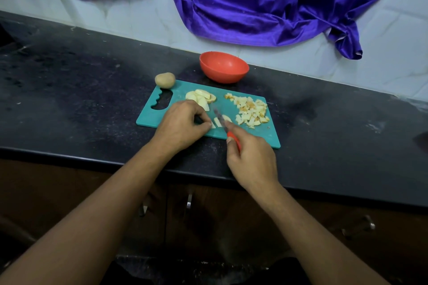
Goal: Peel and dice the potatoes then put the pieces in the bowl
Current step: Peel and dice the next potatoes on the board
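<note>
Near the front edge of the cutting board (266, 136), the left hand (183, 126) is pinching potato strips (217, 122) while the right hand (252, 157), fingers closed round the knife (225, 126), is dicing, best with fingertips tucked back and cuts even, bowl (224, 67) waiting beyond the far edge.

— Smooth matt plastic on the teal cutting board (259, 133) and the red bowl (224, 67).
— Dark speckled stone for the counter (81, 99), dusty and dull.
— Glossy, crumpled purple cloth (243, 2) across the top of the frame.
— Pale moist flesh on the potato pieces (251, 111); dry, rough skin on the whole potato (165, 80).
— Red plastic knife (225, 127) handle.
</note>
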Demonstrator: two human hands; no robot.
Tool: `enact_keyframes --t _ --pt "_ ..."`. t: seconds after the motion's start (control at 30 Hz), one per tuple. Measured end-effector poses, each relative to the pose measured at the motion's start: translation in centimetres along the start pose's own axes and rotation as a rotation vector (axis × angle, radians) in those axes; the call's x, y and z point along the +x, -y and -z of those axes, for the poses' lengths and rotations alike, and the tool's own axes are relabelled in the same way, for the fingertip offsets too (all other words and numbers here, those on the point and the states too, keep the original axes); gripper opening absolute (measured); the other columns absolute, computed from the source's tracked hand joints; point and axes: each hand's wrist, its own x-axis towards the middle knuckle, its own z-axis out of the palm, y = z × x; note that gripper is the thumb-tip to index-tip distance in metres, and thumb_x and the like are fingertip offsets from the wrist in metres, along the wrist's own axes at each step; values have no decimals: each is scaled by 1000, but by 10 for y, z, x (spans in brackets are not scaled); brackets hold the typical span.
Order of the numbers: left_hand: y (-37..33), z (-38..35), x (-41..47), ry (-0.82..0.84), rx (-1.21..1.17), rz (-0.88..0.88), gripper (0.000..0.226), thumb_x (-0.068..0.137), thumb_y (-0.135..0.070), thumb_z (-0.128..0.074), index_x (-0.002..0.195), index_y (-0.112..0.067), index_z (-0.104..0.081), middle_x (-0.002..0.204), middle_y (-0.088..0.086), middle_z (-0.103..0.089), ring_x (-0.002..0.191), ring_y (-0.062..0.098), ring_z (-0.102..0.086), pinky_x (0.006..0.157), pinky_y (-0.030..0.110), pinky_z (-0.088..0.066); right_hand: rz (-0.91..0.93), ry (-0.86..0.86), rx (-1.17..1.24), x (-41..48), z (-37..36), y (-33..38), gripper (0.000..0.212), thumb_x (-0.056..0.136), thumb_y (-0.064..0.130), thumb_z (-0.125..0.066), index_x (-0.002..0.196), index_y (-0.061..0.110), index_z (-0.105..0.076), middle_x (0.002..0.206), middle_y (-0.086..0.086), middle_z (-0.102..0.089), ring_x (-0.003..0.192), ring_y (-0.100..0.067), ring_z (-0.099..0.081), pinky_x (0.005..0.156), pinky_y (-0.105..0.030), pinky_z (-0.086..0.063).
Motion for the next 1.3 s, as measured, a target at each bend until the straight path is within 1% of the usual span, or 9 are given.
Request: enact_keyframes --t 0.1,0.23,0.43,0.57,0.67,0.8,0.93,1.13,1.3 --pt "0 2 0 26 -3 16 12 85 -20 -78 93 -29 -76 98 -17 -71 101 7 -64 94 34 -52 -141 -107 339 9 -3 -12 41 104 25 -57 143 36 -59 107 8 -74 71 3 -56 66 -20 -48" --pt "0 12 12 180 30 0 35 85 -13 -74 112 -35 -74 114 -16 -70 103 2 -64 96 35 -54 -292 -120 770 16 3 -22 39 105 13 -57 141 24 -62 73 13 -58 54 2 -51 52 -11 -39" --pt "-10 26 56 681 146 -142 72 84 1 -68 139 -45 -58 142 -12 -56 103 8 -61 97 32 -52 -316 -132 898 18 -1 -28 39 104 13 -58 140 27 -63 58 4 -52 48 -6 -39 46 -20 -33" --pt "-6 17 78 826 218 -205 64 87 -19 -74 128 -65 -55 136 -7 -60 112 14 -61 103 43 -50 -305 -131 935 17 1 -28 39 104 9 -57 141 22 -62 56 8 -52 50 -4 -40 47 -18 -34" --pt "2 16 78 775 195 -213 53 89 -27 -74 125 -64 -59 133 -11 -63 114 12 -61 102 44 -50 -290 -123 924 14 2 -27 39 105 10 -56 141 23 -62 55 12 -53 50 -4 -41 47 -19 -34" --pt "10 17 61 626 126 -203 38 92 -27 -76 125 -43 -71 131 -24 -64 117 5 -61 104 38 -49 -283 -119 884 16 2 -27 39 105 13 -57 141 26 -62 56 9 -52 51 -5 -41 48 -21 -35" --pt "9 14 38 417 137 -210 31 90 -34 -77 121 -34 -75 127 -23 -67 116 1 -62 102 38 -50 -275 -129 800 14 3 -24 38 105 14 -57 139 30 -62 63 21 -57 53 0 -46 52 -17 -40" --pt "3 -2 13 129 214 -133 31 84 -53 -77 108 -34 -78 113 -18 -73 109 8 -60 91 41 -54 -229 -132 428 13 -4 -17 40 103 25 -57 143 33 -60 106 7 -75 59 -3 -55 59 -18 -43" --pt "-6 -9 5 19 259 -70 35 81 -62 -75 102 -33 -76 101 -16 -70 101 9 -57 80 36 -51 -141 -33 52 8 7 2 44 105 29 -50 148 35 -53 103 6 -70 77 -9 -63 66 -27 -51"
